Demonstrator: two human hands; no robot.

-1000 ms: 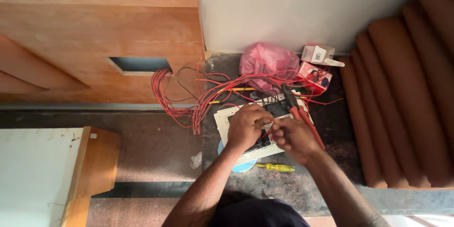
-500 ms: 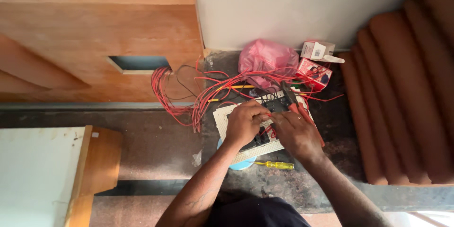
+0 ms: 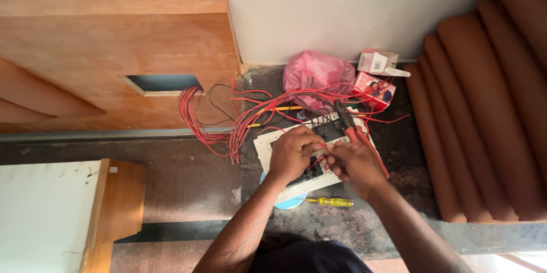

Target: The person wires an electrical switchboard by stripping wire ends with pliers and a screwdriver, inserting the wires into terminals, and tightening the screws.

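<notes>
Wiring a white switch plate (image 3: 266,149) on the dark stone floor, both hands on it.

Left to right: red wires (image 3: 196,122) trailing from wall cutout (image 3: 162,83) to plate; left hand (image 3: 292,153) fingers curled together, pinching a wire at the dark modules; right hand (image 3: 354,162) closed round red-handled pliers (image 3: 348,125). Yellow screwdriver (image 3: 331,201) lying just below. Many wires loose, plate unmounted: judged well short of finished.

Dark speckled stone surface (image 3: 399,204), carrying white switch plate (image 3: 273,143), yellow screwdriver (image 3: 333,202), pink bag (image 3: 316,74), two small cartons (image 3: 376,76), red wires (image 3: 228,130).
</notes>
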